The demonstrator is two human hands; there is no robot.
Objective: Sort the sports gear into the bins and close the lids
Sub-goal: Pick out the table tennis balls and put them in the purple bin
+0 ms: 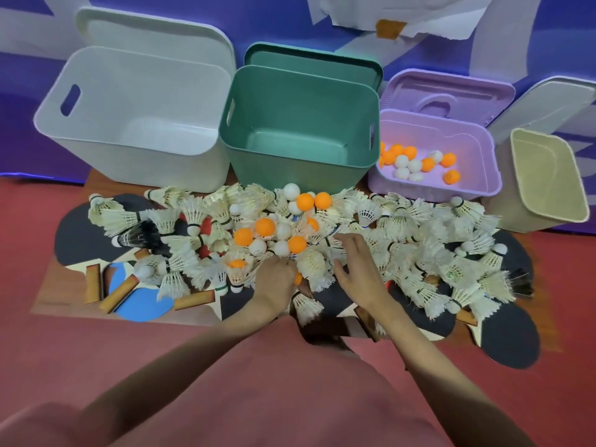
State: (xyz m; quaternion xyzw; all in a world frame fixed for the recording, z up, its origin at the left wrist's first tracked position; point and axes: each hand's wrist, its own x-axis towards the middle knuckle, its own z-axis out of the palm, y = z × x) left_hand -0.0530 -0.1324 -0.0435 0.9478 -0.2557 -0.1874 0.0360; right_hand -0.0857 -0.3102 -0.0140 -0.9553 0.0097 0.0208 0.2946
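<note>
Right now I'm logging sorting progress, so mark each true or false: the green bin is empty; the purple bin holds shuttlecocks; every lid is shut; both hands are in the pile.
1. The green bin is empty: true.
2. The purple bin holds shuttlecocks: false, it holds orange and white balls.
3. Every lid is shut: false, all the bins stand open.
4. The left hand and right hand are in the pile of shuttlecocks: true.

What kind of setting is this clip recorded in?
Probably a sports hall or club storeroom floor, though it may be staged. A red floor, a heap of shuttlecocks, table tennis paddles and open storage bins such as the green bin against a purple backdrop.
</note>
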